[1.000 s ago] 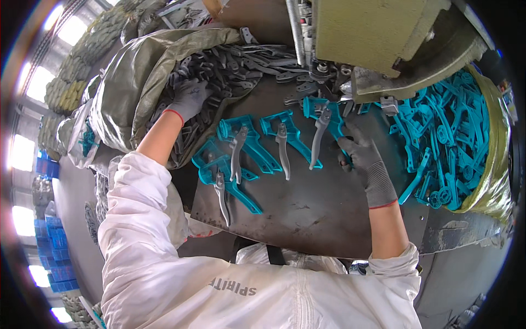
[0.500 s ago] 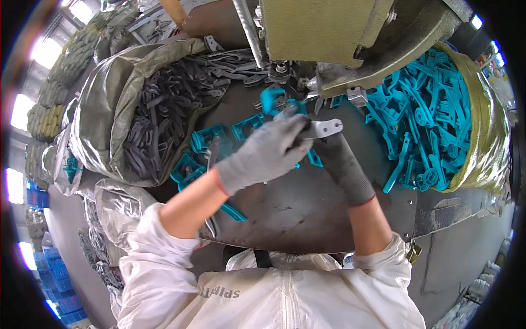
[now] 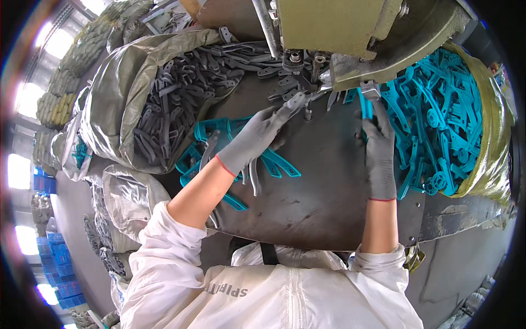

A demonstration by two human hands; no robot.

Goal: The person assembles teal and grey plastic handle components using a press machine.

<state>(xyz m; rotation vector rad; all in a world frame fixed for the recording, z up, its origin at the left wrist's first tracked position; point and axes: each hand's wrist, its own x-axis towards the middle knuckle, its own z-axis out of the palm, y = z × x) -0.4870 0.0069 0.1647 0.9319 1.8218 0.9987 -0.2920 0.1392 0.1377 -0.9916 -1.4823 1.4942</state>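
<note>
Pinching a grey metal lever [image 3: 307,100] in the left hand [image 3: 257,137], long axis aimed up-right under the press [image 3: 350,33]. Right hand [image 3: 378,148] gripping an upright teal handle [image 3: 366,107] on the desk [image 3: 323,186]. Grey levers filling the left sack [image 3: 115,88], teal handles the right sack [image 3: 493,137].

Bare steel table [image 3: 329,186] between part heaps

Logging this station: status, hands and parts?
Left hand feeding grey metal piece under green press. Right hand holds teal handle. Nothing blocking.
</note>
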